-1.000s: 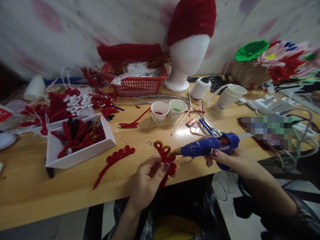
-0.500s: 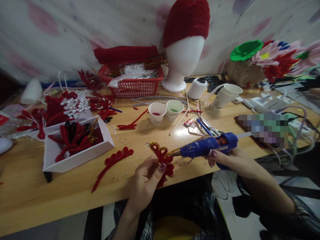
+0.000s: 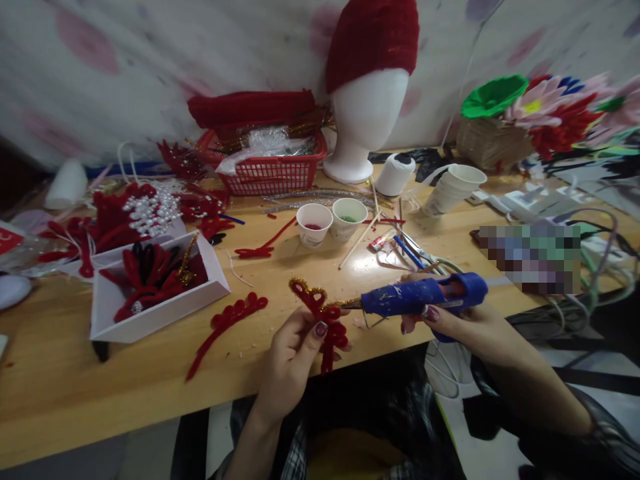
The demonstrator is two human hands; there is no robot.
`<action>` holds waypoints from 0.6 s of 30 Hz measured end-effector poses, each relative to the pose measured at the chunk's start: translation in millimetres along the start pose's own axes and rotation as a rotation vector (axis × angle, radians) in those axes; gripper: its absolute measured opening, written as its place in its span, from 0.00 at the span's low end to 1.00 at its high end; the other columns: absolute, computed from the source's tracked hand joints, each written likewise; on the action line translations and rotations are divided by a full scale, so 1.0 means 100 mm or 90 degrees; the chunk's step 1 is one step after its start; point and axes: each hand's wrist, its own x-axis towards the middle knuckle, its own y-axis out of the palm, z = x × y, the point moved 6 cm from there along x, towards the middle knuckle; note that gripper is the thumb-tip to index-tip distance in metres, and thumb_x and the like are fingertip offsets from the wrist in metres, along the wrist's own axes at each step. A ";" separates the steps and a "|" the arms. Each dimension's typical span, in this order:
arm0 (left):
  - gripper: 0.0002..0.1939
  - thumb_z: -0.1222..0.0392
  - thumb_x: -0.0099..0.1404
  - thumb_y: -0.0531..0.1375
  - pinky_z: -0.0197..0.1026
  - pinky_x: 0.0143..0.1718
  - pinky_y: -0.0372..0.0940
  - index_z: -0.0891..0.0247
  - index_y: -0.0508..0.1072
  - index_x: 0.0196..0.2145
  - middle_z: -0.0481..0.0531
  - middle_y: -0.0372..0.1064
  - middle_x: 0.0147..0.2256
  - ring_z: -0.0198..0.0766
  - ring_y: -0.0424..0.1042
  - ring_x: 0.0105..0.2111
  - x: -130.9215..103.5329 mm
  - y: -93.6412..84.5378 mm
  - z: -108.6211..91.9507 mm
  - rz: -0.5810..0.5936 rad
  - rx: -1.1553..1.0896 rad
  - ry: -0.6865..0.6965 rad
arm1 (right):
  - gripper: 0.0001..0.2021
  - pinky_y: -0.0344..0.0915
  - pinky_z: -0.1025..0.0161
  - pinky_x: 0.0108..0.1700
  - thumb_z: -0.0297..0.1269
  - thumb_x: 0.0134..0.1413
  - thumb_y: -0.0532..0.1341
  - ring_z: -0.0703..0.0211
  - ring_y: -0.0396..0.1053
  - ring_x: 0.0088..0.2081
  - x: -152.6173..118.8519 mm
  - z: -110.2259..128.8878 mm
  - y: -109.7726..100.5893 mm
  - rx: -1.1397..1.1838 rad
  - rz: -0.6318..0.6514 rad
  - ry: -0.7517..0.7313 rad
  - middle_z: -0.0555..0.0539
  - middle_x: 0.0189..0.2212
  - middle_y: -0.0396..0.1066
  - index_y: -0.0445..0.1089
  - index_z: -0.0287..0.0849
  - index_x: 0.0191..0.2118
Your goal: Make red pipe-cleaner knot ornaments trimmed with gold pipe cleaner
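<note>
Fingers [image 3: 314,337] of the left hand [image 3: 287,363] pinching a red-and-gold ornament [image 3: 337,333] above the near edge of the bench [image 3: 125,397], right hand [image 3: 457,327] wrapped around a blue glue gun [image 3: 403,297], nozzle [image 3: 356,303] at the ornament, red strip [image 3: 233,313] between left hand and white box [image 3: 175,309]

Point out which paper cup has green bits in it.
The middle paper cup, between the cup with red bits and the tilted stack of cups; only it shows green bits inside.
</note>
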 end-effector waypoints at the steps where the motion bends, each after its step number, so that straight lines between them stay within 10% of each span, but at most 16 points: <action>1: 0.15 0.47 0.66 0.62 0.40 0.29 0.74 0.64 0.73 0.37 0.57 0.80 0.38 0.42 0.80 0.31 0.00 0.01 0.00 0.007 -0.004 -0.001 | 0.30 0.73 0.59 0.37 0.69 0.50 0.58 0.49 0.75 0.37 0.00 0.01 0.00 -0.002 -0.005 -0.010 0.42 0.30 0.77 0.77 0.44 0.23; 18: 0.18 0.44 0.63 0.65 0.33 0.19 0.70 0.62 0.69 0.35 0.51 0.78 0.32 0.38 0.79 0.25 0.01 0.00 0.07 0.008 -0.082 -0.034 | 0.24 0.64 0.61 0.29 0.64 0.52 0.61 0.57 0.65 0.26 -0.03 0.12 0.11 0.051 -0.008 -0.040 0.49 0.21 0.66 0.71 0.46 0.25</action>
